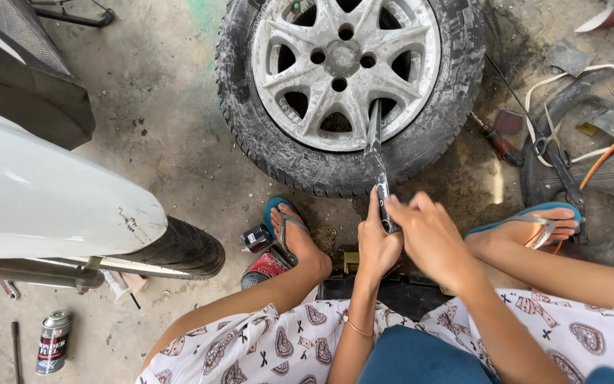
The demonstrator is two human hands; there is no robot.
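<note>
Metal tyre lever (376, 153) gripped, both hands (406, 238) (spray can (52, 341) far left).

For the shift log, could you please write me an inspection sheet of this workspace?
Surface: stained, dusty concrete floor.
Job's things: wheel lying flat; metal bar wedged between tyre and rim.
Clutter: spray can, small dark pot, screwdriver, pliers.
Grips: left hand and right hand both closed on the bar's near end.
Cables: white and orange cords at the right.
Surroundings: white vehicle body with a dark tyre beneath it; the person's sandalled feet flank the wheel.
</note>
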